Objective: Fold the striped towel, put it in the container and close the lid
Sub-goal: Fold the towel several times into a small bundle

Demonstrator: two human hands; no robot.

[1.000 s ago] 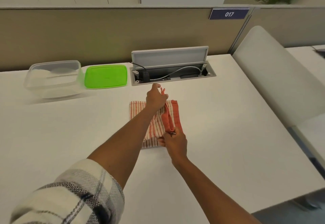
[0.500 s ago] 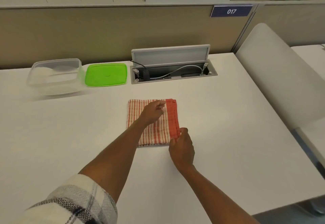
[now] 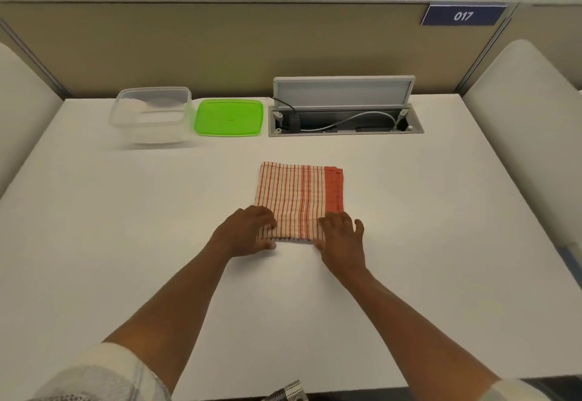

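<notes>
The red-and-cream striped towel (image 3: 300, 199) lies folded into a rectangle in the middle of the white table (image 3: 126, 243). My left hand (image 3: 248, 232) grips its near left corner, thumb at the edge and fingers on top. My right hand (image 3: 341, 237) holds the near right corner the same way. The clear plastic container (image 3: 151, 114) stands open at the back left. Its green lid (image 3: 229, 117) lies flat right beside it on the table.
An open cable tray (image 3: 345, 122) with a raised flap and cords sits in the table behind the towel. A tan partition (image 3: 220, 48) runs along the far edge. White chair backs (image 3: 529, 136) flank the table on both sides.
Both hands slid back from the towel's middle and right edge to its near corners. The towel now lies flatter, and the camera view shifted rightward.
</notes>
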